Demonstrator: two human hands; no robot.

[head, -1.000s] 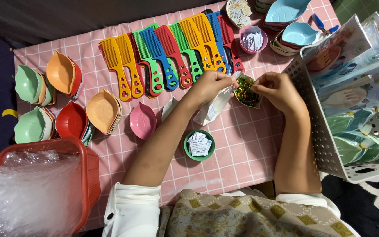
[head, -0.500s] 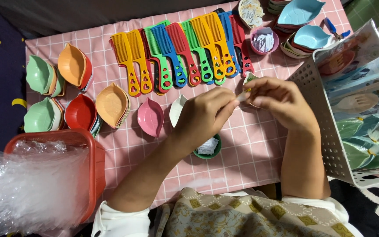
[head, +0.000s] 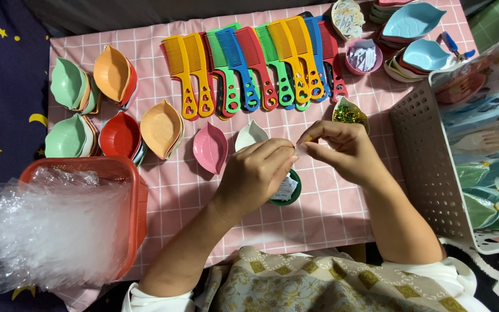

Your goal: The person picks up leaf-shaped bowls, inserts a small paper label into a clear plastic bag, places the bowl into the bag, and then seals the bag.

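Observation:
My left hand (head: 258, 173) and my right hand (head: 345, 150) meet fingertip to fingertip above the pink checked cloth (head: 330, 214). Both pinch a small clear plastic bag (head: 300, 148), which is mostly hidden by the fingers. Just beyond my right hand lies a leaf-shaped dish of glittery bits (head: 349, 112). Under my left hand sits a round green dish with white paper (head: 287, 190), partly covered. A white leaf dish (head: 249, 134) and a pink leaf dish (head: 210, 147) lie to the left of it.
A row of coloured combs (head: 249, 69) lies across the back. Stacks of leaf dishes (head: 93, 110) are at the left, blue ones (head: 411, 23) and a pink bowl of paper slips (head: 364, 56) at the back right. A red basket (head: 137, 196) holds bubble wrap (head: 53, 225); a white basket (head: 428, 162) stands right.
My hands have left the glitter dish and come together nearer to me. The clear bag that hung from my left hand is now pinched between both hands.

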